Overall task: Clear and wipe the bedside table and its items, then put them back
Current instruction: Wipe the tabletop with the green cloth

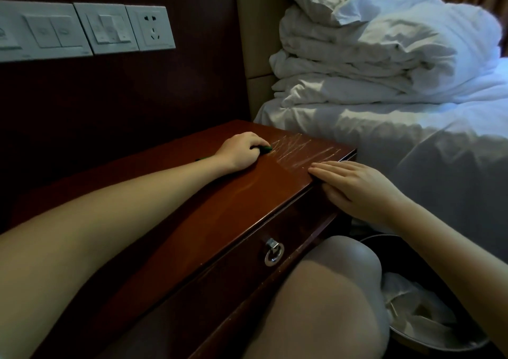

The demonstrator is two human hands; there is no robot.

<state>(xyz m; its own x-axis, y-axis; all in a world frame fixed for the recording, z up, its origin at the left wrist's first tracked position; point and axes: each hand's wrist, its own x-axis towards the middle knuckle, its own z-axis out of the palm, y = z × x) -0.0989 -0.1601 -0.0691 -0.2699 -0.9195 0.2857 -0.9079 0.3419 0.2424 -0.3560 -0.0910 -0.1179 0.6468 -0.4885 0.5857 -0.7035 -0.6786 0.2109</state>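
— On the tabletop (pixel 247 194), our left hand (pixel 242 151) is curled round a green cloth (pixel 265 148) right beside the pale streaks (pixel 302 150). Why there?
— Probably to scrub them. Our right hand (pixel 362 191) lies flat and relaxed on the edge, likely bracing us.

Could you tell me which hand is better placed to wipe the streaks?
Left hand: it grips the green item beside the streaks; the right hand lies flat on the table edge.
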